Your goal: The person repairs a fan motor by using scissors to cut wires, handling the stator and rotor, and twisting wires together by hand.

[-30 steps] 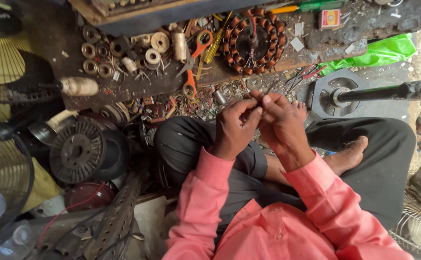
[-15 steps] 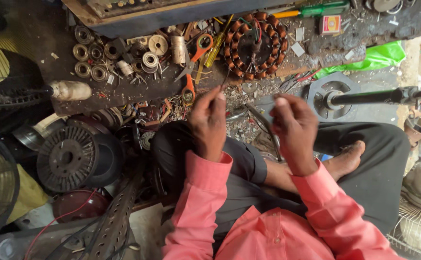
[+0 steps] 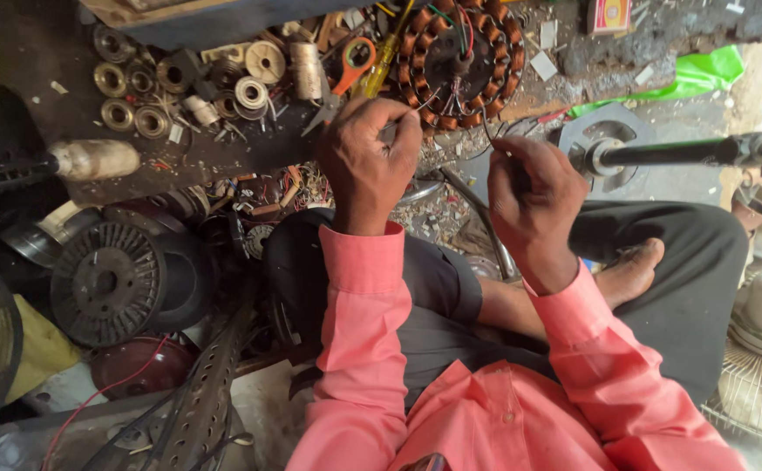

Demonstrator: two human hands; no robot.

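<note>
- Hands: left hand and right hand each pinched a thin wire running from the copper-wound stator.
- Packages: small red-and-yellow box lay beyond the stator; green plastic wrapper lay right of it.

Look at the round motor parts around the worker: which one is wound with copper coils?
The stator beyond the left hand: a ring of copper-coloured coils with coloured wires. The ribbed rotor at far left is plain dark metal, without coils.
</note>
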